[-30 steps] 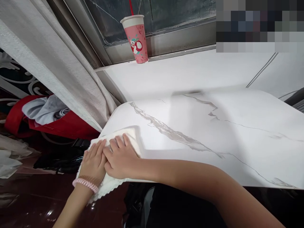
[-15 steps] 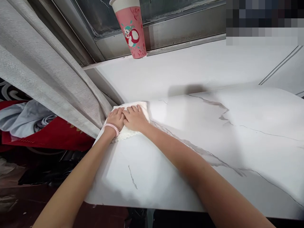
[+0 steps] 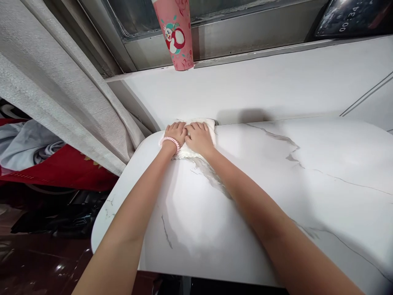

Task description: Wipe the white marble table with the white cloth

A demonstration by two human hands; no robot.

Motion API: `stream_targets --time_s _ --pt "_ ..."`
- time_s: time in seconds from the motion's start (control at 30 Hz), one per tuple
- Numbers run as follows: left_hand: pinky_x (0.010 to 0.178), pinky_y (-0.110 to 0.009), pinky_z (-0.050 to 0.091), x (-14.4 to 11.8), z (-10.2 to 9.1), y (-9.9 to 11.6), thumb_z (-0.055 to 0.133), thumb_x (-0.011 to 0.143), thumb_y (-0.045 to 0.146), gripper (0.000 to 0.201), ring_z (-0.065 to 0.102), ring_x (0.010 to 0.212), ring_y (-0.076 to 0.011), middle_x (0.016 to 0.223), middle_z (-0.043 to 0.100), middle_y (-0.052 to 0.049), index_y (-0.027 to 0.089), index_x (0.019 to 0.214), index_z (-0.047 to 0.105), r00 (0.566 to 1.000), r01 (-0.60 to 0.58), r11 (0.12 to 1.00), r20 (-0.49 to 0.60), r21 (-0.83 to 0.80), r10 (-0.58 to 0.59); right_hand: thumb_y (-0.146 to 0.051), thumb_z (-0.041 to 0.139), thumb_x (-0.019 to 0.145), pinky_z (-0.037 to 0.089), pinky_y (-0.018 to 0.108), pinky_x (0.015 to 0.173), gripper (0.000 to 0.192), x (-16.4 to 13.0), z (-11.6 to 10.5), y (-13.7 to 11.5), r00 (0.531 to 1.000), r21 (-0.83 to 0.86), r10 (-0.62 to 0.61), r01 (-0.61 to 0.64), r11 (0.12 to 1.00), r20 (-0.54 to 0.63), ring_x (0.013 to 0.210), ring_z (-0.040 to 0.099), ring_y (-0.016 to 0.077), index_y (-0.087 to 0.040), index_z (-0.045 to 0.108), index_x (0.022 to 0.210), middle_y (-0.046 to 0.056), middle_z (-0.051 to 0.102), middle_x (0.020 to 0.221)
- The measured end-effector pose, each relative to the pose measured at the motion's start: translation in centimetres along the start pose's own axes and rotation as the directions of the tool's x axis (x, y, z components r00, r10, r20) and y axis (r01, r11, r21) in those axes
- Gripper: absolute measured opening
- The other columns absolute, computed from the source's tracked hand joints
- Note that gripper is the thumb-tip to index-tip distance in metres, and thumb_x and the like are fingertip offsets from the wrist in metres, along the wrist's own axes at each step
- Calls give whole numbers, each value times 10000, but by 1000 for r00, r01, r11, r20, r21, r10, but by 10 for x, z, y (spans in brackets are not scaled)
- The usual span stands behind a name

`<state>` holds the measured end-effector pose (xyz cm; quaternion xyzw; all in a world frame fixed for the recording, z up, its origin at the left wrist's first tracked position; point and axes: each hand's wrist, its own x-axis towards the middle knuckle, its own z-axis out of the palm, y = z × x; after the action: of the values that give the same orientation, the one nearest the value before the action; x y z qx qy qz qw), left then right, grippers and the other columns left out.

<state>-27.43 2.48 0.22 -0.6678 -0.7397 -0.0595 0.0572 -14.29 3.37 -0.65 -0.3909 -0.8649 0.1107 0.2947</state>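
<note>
While both hands press cloth (image 3: 196, 137) flat, pink cup (image 3: 175, 35) stands upright on sill.

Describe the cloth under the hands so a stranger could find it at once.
Start at the white marble table with grey veins, and go to its far edge below the window ledge. There the left hand and right hand lie flat, side by side, on a small white cloth. It is the only fabric on the tabletop, unlike the grey curtain hanging beside it.
</note>
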Motion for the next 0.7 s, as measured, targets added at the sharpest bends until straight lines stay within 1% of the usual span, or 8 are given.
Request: stream_targets --time_s 0.1,0.17,0.27,0.37,0.47,0.57,0.63,0.7 --pt "1150 -466 270 -9 -5 12 212 969 242 506 397 1378 -274 1472 484 -126 119 1398 451 1000 -6 1000 7 -2 6 -176 416 915 172 501 1178 330 -12 -5 -1 1000 -39 10 -10 999 -6 1254 446 294 -140 601 1187 132 605 1255" --pt "1171 -453 244 -19 -9 21 196 974 252 526 358 1411 -268 1513 439 -112 121 1430 424 1000 8 1000 28 -1 -8 -177 413 918 178 514 1177 317 -22 -10 -2 1000 -62 10 -10 998 0 1254 447 297 -143 598 1173 136 602 1262" --pt "1197 -447 197 -37 -15 35 178 978 256 552 303 1448 -267 1556 378 -110 103 1468 382 997 32 999 71 3 -32 -180 406 922 181 520 1179 323 -40 -18 -5 1000 -95 14 -12 995 19 1273 436 298 -138 586 1188 143 585 1294" --pt "1203 -450 184 -59 -21 48 177 978 254 561 283 1460 -267 1567 357 -111 96 1484 362 996 28 1000 87 14 -29 -177 410 916 166 525 1185 352 -60 -28 -10 999 -113 14 -9 994 42 1309 410 301 -132 578 1223 148 565 1334" --pt "1201 -477 183 -89 -26 60 177 973 237 569 262 1469 -282 1576 336 -122 77 1497 333 993 59 997 101 44 -63 -170 414 905 172 521 1185 371 -84 -39 -16 997 -96 -32 38 995 71 1313 414 302 -133 582 1234 144 565 1343" --pt "1192 -506 204 -128 -32 74 189 971 234 580 265 1464 -319 1572 325 -169 27 1499 310 986 101 990 124 98 -113 -171 427 888 186 515 1184 390 -114 -52 -24 988 -72 -110 118 990 105 1310 420 314 -116 585 1240 148 569 1340" --pt "1181 -529 225 -156 -36 85 210 968 239 586 282 1454 -344 1560 331 -202 -1 1492 313 985 98 987 131 131 -115 -185 443 878 189 522 1186 404 -140 -63 -31 981 -63 -156 164 984 116 1314 413 328 -101 584 1247 156 557 1355" --pt "1175 -548 233 -183 -39 95 235 959 245 592 285 1451 -355 1555 333 -214 -11 1485 325 987 73 987 129 143 -92 -203 446 880 186 536 1189 423 -168 -75 -38 974 -55 -187 195 979 124 1326 399 340 -88 573 1266 167 537 1377"
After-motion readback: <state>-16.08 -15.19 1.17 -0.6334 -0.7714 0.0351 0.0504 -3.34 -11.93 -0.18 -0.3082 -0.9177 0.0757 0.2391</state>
